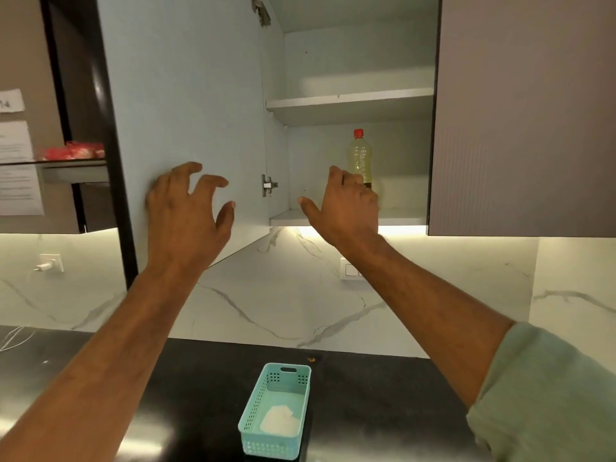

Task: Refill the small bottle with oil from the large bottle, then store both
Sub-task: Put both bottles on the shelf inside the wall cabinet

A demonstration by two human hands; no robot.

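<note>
The large bottle [359, 155], pale yellow oil under a red cap, stands upright on the lower shelf [286, 216] of the open wall cabinet. My right hand [346, 208] is raised in front of its base with fingers spread, hiding the bottle's bottom; it holds nothing. My left hand [190, 208] hovers with fingers apart against the inner face of the open cabinet door [186, 95], holding nothing. No small bottle shows in view.
The upper shelf [350, 101] holds nothing visible. A closed cabinet door [523, 111] is at the right. On the black counter [383, 395] below stands a teal plastic basket [276, 411] with a white cloth inside. Marble backsplash with a wall switch [350, 270] behind.
</note>
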